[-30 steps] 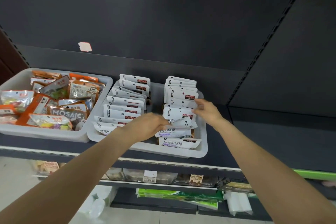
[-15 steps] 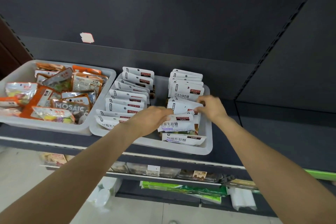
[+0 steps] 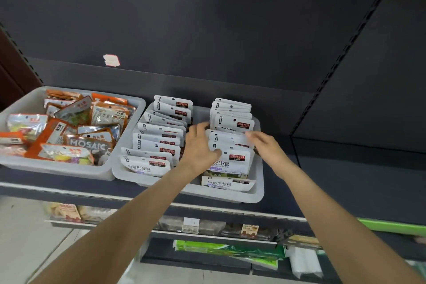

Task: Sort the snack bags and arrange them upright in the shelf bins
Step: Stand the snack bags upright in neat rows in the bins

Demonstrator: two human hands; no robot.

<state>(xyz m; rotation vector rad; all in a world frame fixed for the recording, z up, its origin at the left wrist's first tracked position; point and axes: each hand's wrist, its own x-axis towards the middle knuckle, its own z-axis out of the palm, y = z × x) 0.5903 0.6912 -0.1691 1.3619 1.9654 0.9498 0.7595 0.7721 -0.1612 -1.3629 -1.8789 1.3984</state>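
Observation:
A translucent white bin (image 3: 259, 193) on the dark shelf holds two rows of white snack bags. The left row (image 3: 159, 139) leans back in an overlapping stack. My left hand (image 3: 199, 145) and my right hand (image 3: 265, 148) bracket the middle bags of the right row (image 3: 232, 143), fingers fairly straight against their left and right edges. One white bag (image 3: 228, 183) lies flat at the front of that row. Behind my hands several bags (image 3: 232, 113) stand upright.
A second translucent bin (image 3: 18, 101) to the left is heaped with mixed orange and clear snack bags (image 3: 76, 131). The dark shelf (image 3: 345, 168) runs on to the right of the bins. Lower shelves with goods (image 3: 221, 228) sit below.
My left hand moved from the front middle of the bin up to the left edge of the right row. The middle bags there now stand more upright between both hands.

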